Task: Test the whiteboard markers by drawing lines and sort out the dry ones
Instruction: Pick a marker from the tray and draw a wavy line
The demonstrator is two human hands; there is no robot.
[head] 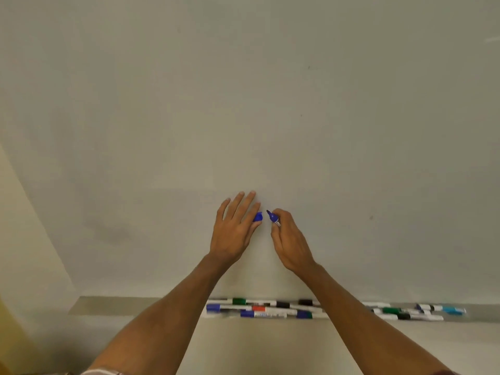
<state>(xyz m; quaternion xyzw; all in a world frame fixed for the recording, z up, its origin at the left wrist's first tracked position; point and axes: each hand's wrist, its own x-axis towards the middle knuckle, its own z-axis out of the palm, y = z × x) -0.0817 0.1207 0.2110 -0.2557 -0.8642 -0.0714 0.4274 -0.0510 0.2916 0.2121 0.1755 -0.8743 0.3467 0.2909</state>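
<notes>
At the far left, the ledge [108, 305] under the whiteboard [270, 104] shows a bare stretch of metal. Toward the middle, the left hand [234, 231] is raised before the board. Its grip is pinched on a blue cap [258, 217] between thumb and forefinger, and the other fingers are straight. Just beside the cap but apart from it, the blue marker [273, 218] points its bare tip up and left. The right hand [290, 239] has its grip clamped round the barrel. Whether the tip touches the board I cannot tell; no line shows. Below, a near bunch of markers [265, 309] lies on the ledge, and a far bunch of markers [405, 312] lies well apart to the right.

The cap looks lightly held, so it could slip and fall. A stroke pressed too softly could make a good marker seem dry. Which bunch is the tested one I cannot tell, so setting this marker on the wrong side would spoil the sorting.
</notes>
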